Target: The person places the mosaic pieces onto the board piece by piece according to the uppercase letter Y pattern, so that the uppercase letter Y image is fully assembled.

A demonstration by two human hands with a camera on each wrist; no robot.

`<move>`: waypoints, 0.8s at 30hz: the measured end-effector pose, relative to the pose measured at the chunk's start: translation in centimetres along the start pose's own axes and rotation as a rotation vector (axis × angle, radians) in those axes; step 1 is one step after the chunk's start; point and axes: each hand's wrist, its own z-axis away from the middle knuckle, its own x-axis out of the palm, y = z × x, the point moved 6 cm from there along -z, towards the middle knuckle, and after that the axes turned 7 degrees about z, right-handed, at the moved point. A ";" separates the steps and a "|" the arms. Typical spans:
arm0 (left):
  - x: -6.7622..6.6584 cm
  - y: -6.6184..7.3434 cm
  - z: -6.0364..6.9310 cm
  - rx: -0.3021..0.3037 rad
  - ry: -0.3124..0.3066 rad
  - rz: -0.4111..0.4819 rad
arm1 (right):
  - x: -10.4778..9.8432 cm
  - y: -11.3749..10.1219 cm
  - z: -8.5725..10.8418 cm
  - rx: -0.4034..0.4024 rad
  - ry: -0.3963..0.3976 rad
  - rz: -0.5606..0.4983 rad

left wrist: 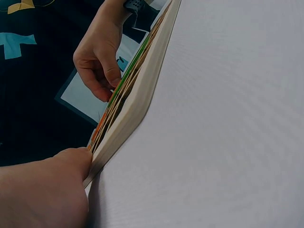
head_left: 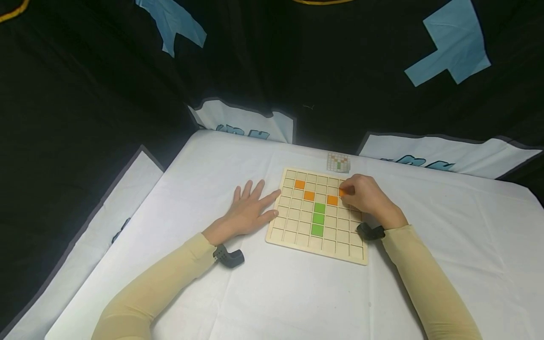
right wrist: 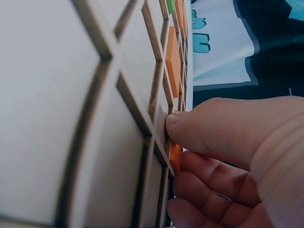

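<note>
A pale wooden grid board (head_left: 316,252) lies on the white cloth. My right hand (head_left: 363,193) pinches an orange square tile (right wrist: 175,156) between thumb and fingers at a cell near the board's right side. Three other orange tiles sit in cells, one of them an orange tile (head_left: 332,200) just left of that hand. Three green tiles, with the middle green tile (head_left: 318,218), form a column at the board's centre. My left hand (head_left: 246,212) lies spread on the cloth, its thumb and index finger touching the board's left edge.
Behind the board lies a small card (head_left: 338,162) printed with a coloured grid pattern. White cloth (head_left: 297,297) covers the table. A dark curtain (head_left: 272,61) with blue and white patches hangs along the back and left. Each wrist wears a dark device.
</note>
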 end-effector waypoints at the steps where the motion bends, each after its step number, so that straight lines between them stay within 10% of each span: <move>1: 0.0 0.0 0.0 0.000 -0.001 -0.001 | 0.0 0.0 0.0 0.000 0.000 0.000; 24: -0.2 -0.3 -0.1 -0.010 -0.033 0.031 | -0.9 1.3 2.0 0.072 0.020 -0.026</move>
